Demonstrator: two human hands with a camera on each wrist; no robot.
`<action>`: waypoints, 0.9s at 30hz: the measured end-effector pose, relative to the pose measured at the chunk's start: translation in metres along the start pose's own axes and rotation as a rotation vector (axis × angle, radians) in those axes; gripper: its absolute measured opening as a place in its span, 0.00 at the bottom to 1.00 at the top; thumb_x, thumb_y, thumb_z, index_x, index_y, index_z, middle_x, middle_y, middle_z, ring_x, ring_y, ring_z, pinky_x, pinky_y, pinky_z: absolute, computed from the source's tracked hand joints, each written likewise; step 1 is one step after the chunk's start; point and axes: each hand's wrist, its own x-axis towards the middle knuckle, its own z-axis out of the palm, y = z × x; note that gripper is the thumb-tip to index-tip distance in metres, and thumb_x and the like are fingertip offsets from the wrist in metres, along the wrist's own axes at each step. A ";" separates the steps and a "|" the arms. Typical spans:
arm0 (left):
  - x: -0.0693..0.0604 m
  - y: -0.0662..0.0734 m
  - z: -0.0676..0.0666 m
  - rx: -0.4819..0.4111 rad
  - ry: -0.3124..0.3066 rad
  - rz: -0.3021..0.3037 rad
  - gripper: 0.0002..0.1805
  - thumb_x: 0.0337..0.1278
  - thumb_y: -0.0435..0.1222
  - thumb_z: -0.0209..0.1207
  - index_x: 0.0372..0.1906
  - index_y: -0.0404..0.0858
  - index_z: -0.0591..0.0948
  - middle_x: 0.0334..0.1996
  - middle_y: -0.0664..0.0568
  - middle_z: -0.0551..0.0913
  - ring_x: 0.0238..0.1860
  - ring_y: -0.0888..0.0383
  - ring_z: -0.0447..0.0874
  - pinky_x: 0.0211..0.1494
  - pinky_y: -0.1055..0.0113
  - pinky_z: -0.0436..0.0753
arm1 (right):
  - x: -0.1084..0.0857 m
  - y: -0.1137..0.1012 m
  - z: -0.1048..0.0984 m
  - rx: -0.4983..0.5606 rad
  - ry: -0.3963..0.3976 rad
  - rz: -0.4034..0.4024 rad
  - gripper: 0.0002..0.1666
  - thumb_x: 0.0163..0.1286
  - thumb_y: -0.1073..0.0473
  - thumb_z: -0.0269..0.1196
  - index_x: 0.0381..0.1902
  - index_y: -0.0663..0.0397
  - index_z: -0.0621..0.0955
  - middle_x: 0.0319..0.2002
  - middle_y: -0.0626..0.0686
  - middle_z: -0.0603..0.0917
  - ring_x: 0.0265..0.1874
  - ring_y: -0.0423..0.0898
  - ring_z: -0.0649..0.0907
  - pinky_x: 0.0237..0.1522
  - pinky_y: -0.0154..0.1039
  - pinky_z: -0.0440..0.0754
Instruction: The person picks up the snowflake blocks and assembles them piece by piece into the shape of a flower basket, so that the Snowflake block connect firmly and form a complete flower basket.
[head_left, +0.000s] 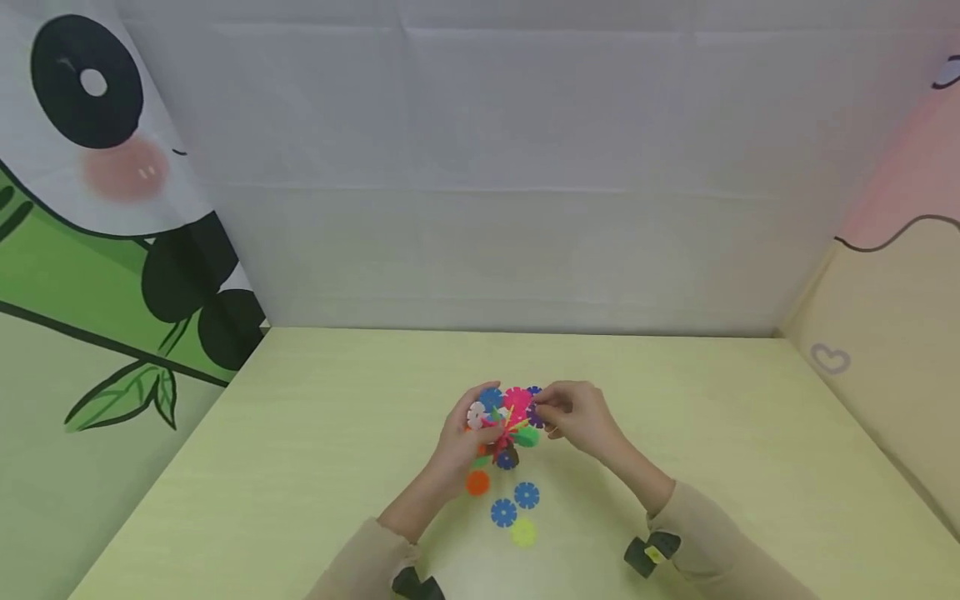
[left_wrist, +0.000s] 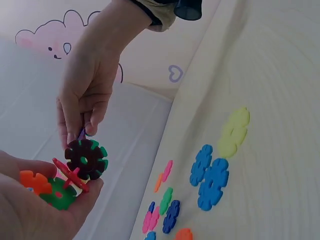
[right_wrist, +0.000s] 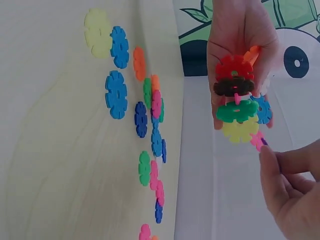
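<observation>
In the head view my left hand (head_left: pixel 456 442) holds a cluster of interlocked plastic snowflake discs (head_left: pixel 516 402), its thumb over the near side. Red, dark brown, green (right_wrist: pixel 237 111), yellow (right_wrist: pixel 241 131), orange and blue discs show in the cluster from the right wrist view. My right hand (head_left: pixel 579 414) pinches a purple snowflake disc (right_wrist: pixel 264 142) at the cluster's edge, against a pink disc (right_wrist: pixel 257 140). Mostly hidden by the fingertips, the purple disc shows only a sliver in both wrist views. Whether it is slotted in, I cannot tell.
Loose on the table (head_left: pixel 337 433) lie two blue discs (head_left: pixel 503 512), a yellow one (head_left: pixel 523 532) and an orange one (head_left: pixel 477 482). Several more discs, green (right_wrist: pixel 144 168), pink and dark blue (right_wrist: pixel 141 120), are spread below the hands. A pale wall (head_left: pixel 480 183) stands behind the table.
</observation>
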 end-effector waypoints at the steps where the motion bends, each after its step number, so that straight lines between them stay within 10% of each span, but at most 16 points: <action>1: 0.001 0.000 -0.002 0.004 0.002 -0.007 0.30 0.56 0.27 0.53 0.63 0.49 0.65 0.58 0.45 0.66 0.42 0.55 0.75 0.43 0.64 0.80 | 0.000 0.001 -0.002 0.008 0.015 0.003 0.08 0.59 0.69 0.61 0.37 0.68 0.81 0.28 0.58 0.84 0.21 0.46 0.82 0.22 0.33 0.81; 4: 0.004 -0.001 -0.011 -0.003 0.009 -0.022 0.30 0.57 0.28 0.53 0.65 0.49 0.63 0.57 0.43 0.64 0.39 0.55 0.76 0.45 0.59 0.80 | -0.001 0.008 -0.008 -0.016 -0.013 0.032 0.08 0.59 0.69 0.60 0.38 0.67 0.80 0.29 0.56 0.83 0.22 0.47 0.82 0.22 0.34 0.82; 10: 0.005 0.004 -0.028 -0.027 -0.011 -0.047 0.31 0.58 0.27 0.53 0.65 0.49 0.62 0.49 0.42 0.67 0.33 0.57 0.78 0.45 0.60 0.80 | 0.001 0.045 -0.018 -0.161 -0.382 0.061 0.05 0.57 0.70 0.61 0.33 0.62 0.82 0.25 0.51 0.81 0.19 0.43 0.79 0.22 0.36 0.81; 14: 0.005 0.008 -0.029 -0.036 -0.042 -0.065 0.32 0.57 0.27 0.53 0.65 0.51 0.61 0.55 0.40 0.64 0.33 0.58 0.78 0.43 0.65 0.80 | -0.002 0.060 -0.014 -0.228 -0.485 0.105 0.05 0.56 0.70 0.62 0.30 0.57 0.82 0.21 0.49 0.78 0.18 0.43 0.78 0.22 0.36 0.80; 19: 0.006 0.008 -0.030 -0.056 -0.073 -0.078 0.32 0.57 0.27 0.53 0.65 0.52 0.61 0.57 0.40 0.62 0.33 0.59 0.78 0.42 0.67 0.80 | -0.001 0.066 -0.016 -0.303 -0.475 0.090 0.04 0.55 0.68 0.64 0.31 0.56 0.81 0.23 0.47 0.77 0.20 0.42 0.76 0.23 0.34 0.78; 27: 0.011 0.010 -0.031 -0.094 -0.125 -0.063 0.32 0.58 0.27 0.52 0.66 0.52 0.59 0.59 0.41 0.61 0.36 0.57 0.79 0.44 0.65 0.80 | 0.024 0.083 -0.029 -0.340 -0.241 0.064 0.11 0.54 0.65 0.66 0.36 0.60 0.81 0.28 0.49 0.78 0.27 0.44 0.74 0.26 0.34 0.75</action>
